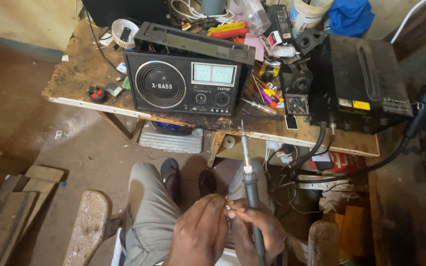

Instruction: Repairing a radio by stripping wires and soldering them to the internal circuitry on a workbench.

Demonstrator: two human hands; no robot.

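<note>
My right hand (257, 229) grips a soldering iron (249, 182) by its dark handle, with the thin metal tip pointing up toward the bench. My left hand (200, 231) is pressed against the right one, and its fingertips pinch a tiny pale part (228, 208) between the two hands. Both hands hover above my lap, over grey trousers (146, 212). What exactly the small part is cannot be made out.
A black portable radio (188, 74) stands on the worn wooden bench (75, 83). Right of it sits a black box-shaped unit (361, 81) with hoses. Screwdrivers, cables and a white bucket (307, 12) clutter the back. Wooden planks (20, 207) lie left on the floor.
</note>
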